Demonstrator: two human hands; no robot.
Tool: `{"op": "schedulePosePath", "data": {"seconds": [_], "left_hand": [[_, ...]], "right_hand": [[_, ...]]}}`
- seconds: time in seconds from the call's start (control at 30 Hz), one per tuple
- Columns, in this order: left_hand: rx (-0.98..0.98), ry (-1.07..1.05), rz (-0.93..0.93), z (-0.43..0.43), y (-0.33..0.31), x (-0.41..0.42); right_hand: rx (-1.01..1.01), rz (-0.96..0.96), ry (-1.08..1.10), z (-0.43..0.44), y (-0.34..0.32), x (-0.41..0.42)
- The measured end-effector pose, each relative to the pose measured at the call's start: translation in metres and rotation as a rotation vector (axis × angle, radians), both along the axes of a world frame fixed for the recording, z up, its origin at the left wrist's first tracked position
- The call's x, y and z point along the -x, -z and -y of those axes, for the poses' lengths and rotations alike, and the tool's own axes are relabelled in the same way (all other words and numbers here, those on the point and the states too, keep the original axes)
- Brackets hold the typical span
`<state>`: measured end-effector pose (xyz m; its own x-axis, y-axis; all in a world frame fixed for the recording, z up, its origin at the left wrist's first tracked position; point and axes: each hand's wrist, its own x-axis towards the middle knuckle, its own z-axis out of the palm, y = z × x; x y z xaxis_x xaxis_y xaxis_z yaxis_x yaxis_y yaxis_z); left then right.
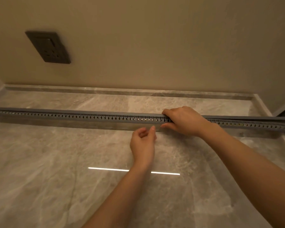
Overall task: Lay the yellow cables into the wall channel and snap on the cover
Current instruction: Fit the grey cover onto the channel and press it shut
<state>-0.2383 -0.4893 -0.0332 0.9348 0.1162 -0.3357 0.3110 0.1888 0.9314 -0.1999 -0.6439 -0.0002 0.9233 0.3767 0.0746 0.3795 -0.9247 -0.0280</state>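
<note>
The fingers (167, 113) of my right hand (185, 121) curl over the cover (89, 112), pinching it onto the channel (48, 118). My left hand (142, 142) hovers loosely curled, holding nothing. The yellow cables (145, 119) lie inside, glimpsed through the slots. I judge the cover seated leftward and not yet snapped rightward.

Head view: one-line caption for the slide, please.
Right hand grips the grey cover onto the slotted channel lying on the marble floor; left hand hovers in front, holding nothing.
</note>
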Motion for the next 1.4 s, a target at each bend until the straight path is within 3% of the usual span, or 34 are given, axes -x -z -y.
{"op": "schedulePosePath", "data": {"seconds": [0.1, 0.27, 0.37, 0.7, 1.0, 1.23, 1.4], "left_hand": [[0.395, 0.138, -0.139, 0.013, -0.002, -0.011], [0.545, 0.093, -0.083, 0.024, 0.002, -0.02], [0.535, 0.062, -0.042, 0.026, 0.01, -0.018], [0.512, -0.106, 0.003, 0.041, 0.009, -0.016], [0.466, -0.074, 0.007, 0.041, 0.01, -0.019], [0.282, 0.031, -0.132, 0.035, 0.003, -0.024], [0.009, 0.064, -0.254, 0.029, -0.008, -0.032]], "right_hand": [[-0.029, 0.004, 0.008, -0.001, 0.001, 0.002], [-0.173, -0.053, 0.05, -0.003, -0.002, 0.004], [-0.225, -0.09, 0.076, -0.004, -0.004, 0.005], [-0.061, -0.031, 0.027, -0.006, -0.006, 0.008], [-0.064, 0.018, 0.02, -0.005, 0.0, 0.01], [-0.082, 0.171, -0.006, -0.009, 0.009, 0.024], [-0.088, 0.254, -0.006, -0.01, 0.011, 0.027]]}}
